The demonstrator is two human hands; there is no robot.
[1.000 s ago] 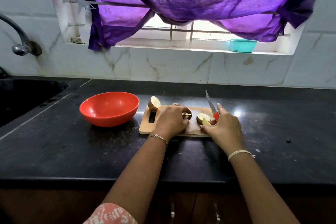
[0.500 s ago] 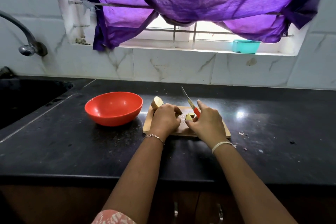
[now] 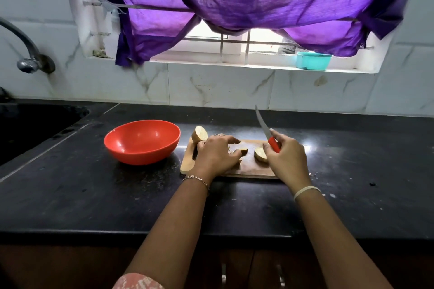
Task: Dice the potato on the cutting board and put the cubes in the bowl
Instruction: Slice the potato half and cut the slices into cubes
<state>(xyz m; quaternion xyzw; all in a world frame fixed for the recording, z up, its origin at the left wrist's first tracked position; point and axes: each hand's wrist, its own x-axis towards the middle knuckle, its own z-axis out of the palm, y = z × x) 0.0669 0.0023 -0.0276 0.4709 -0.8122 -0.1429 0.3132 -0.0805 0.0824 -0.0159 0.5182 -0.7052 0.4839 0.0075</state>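
Note:
A wooden cutting board (image 3: pixel 249 170) lies on the black counter. One potato half (image 3: pixel 199 134) stands at its far left corner, cut face up. My left hand (image 3: pixel 216 155) rests on the board, fingertips on a small potato piece (image 3: pixel 243 149). Another potato piece (image 3: pixel 260 154) lies to the right, touching my right hand (image 3: pixel 287 159). That hand grips a red-handled knife (image 3: pixel 273 144), its blade (image 3: pixel 261 122) raised and pointing up and away. The red bowl (image 3: pixel 142 141) sits left of the board with nothing visible inside.
A dark sink (image 3: pixel 30 126) and a tap (image 3: pixel 25 63) are at far left. A teal tub (image 3: pixel 313 60) stands on the window sill under a purple curtain (image 3: pixel 234 0). Small scraps dot the black counter (image 3: pixel 352 185) right of the board.
My right hand has moved back to the right with the knife, uncovering a potato piece beside it. My left hand stays on the small piece mid-board.

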